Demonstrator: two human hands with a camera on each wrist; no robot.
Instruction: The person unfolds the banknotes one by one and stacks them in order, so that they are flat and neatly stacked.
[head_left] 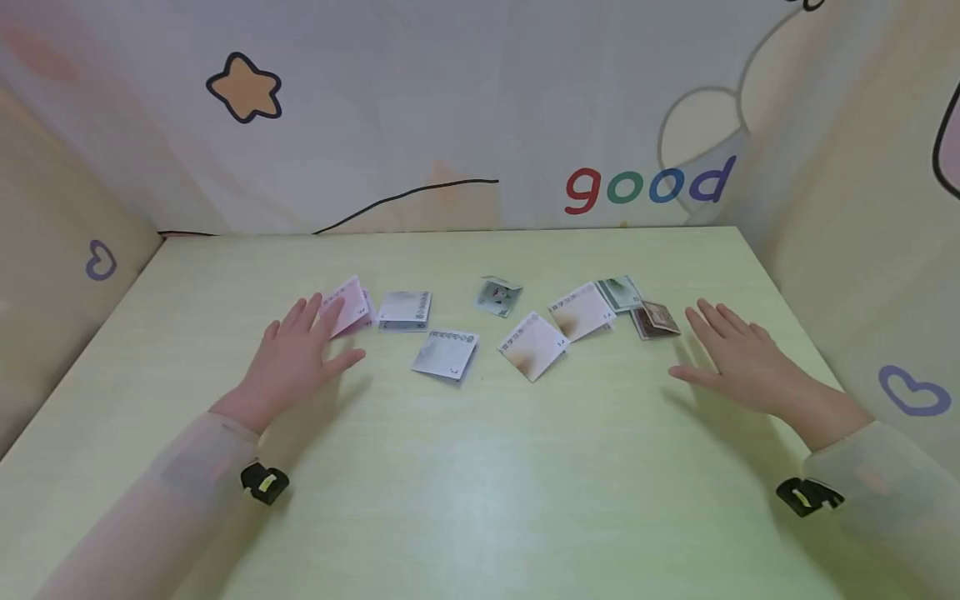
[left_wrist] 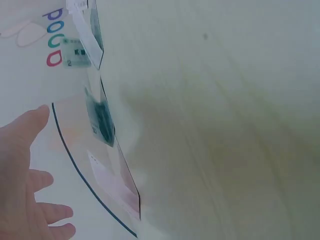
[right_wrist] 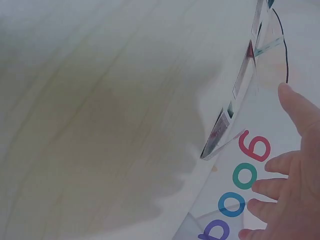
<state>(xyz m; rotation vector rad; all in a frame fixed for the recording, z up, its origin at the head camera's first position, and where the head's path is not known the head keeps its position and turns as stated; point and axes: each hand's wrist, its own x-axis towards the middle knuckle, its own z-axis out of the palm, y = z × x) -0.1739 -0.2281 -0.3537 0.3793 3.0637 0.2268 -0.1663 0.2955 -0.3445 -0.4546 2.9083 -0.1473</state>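
Note:
Both hands hover over the table with fingers spread, holding nothing. My left hand (head_left: 291, 360) is nearest a folded pink paper note (head_left: 349, 305), its fingertips overlapping the note in the head view. To the right of a brown folded note (head_left: 660, 318) hangs my right hand (head_left: 750, 364). Between them lie several small folded notes that look like banknotes: a pale one (head_left: 405, 305), a bluish-white one (head_left: 446, 353), a grey-green one (head_left: 498, 296), two white-and-tan ones, one nearer (head_left: 533, 343) and one farther (head_left: 581, 311), and a green one (head_left: 620, 293).
The pale green table (head_left: 480, 475) ends at a printed cloth backdrop (head_left: 420, 100) behind, with side panels at left and right. Dark clips or straps are on both sleeves, one at the left wrist (head_left: 264, 482) and one at the right wrist (head_left: 810, 497).

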